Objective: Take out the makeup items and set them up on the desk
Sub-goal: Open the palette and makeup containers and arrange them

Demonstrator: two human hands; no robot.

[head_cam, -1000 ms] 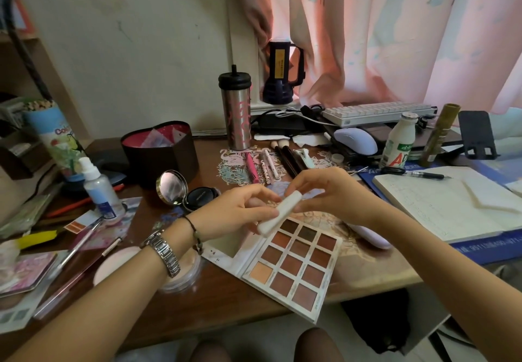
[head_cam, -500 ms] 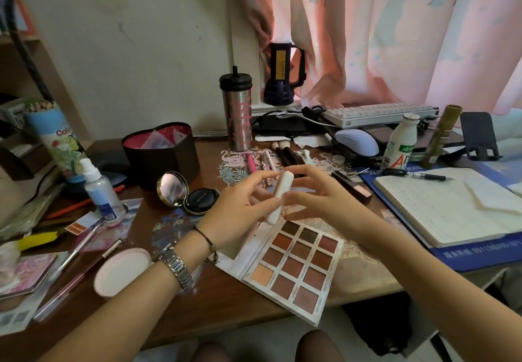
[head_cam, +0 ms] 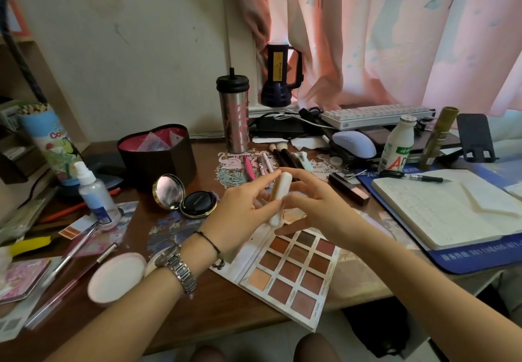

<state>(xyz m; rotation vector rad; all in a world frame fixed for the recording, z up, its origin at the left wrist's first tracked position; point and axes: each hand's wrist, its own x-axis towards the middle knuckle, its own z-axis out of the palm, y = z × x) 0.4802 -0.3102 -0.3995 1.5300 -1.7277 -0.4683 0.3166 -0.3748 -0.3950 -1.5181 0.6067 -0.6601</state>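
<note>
Above the desk's middle, a small white makeup tube (head_cam: 278, 197) stands nearly upright between both hands. My left hand (head_cam: 240, 214) pinches its left side with fingertips; my right hand (head_cam: 316, 206) holds its right side, thumb under the lower end. Below them lies an open eyeshadow palette (head_cam: 293, 274) with brown and orange pans. An open black cushion compact (head_cam: 183, 199) with its mirror up sits to the left. A round white powder puff case (head_cam: 117, 277) lies near my left wrist. Brushes and pink pens (head_cam: 265, 161) lie behind the hands, and a dark lipstick box (head_cam: 348, 189) to the right.
A dark heart-shaped box (head_cam: 158, 158) stands at back left, a steel tumbler (head_cam: 234, 113) behind the brushes. A small spray bottle (head_cam: 94, 195), pens and cards crowd the left. An open notebook (head_cam: 443, 206), pen, drink bottle (head_cam: 397, 147), mouse and keyboard fill the right.
The tube has swung from lying slanted over the palette to nearly upright, and both hands have risen a little toward the brushes while keeping hold of it.
</note>
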